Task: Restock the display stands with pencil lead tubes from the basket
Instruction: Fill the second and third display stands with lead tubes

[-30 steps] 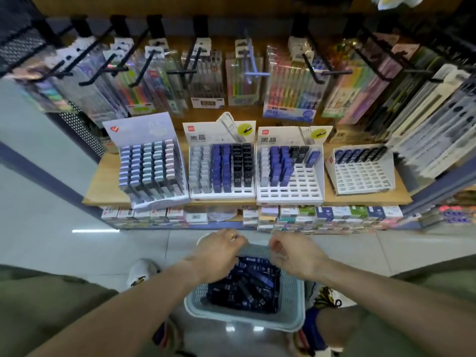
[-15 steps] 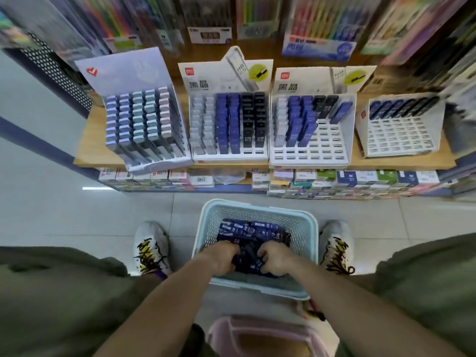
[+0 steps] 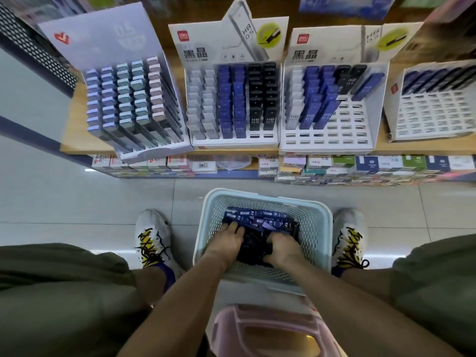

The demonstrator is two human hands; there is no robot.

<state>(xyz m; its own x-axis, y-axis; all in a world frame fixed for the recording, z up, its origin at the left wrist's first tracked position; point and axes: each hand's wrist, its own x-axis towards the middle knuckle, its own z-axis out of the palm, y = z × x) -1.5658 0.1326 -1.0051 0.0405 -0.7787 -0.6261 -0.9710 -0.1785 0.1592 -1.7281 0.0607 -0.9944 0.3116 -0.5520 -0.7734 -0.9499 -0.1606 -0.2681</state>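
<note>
The step in hand is judged to be the gathering of a batch of pencil lead tubes [image 3: 260, 221] from the pale blue basket [image 3: 319, 228], which is set on the floor tiles between the two shoes, below the wooden shelf [image 3: 74, 124].

Taken from the left, the shelf carries a stand of pastel tubes [image 3: 128, 99] that is seen to be full. Next to it, the second stand [image 3: 233, 99] is nearly full, with only a couple of front slots bare. The third stand [image 3: 332, 106] is filled only in its rear and left rows, and the fourth stand [image 3: 435, 114] holds a single back row. For the step to be done well, tubes should be collected aligned the same way, so that they can be dropped upright into the slots without sorting in mid-air. A modest bundle is advised, since a loose handful could be spilt on the lift to the shelf. The dark blue tubes are best matched to the blue columns of the third stand, it is judged.

The left hand [image 3: 228, 240] is laid on the heap with fingers only lightly bent, touching the blue tubes; no firm hold is shown. The right hand [image 3: 282, 247] is curled, and a dark clump of tubes appears to be held under its fingers, though the grip is partly hidden.
</note>
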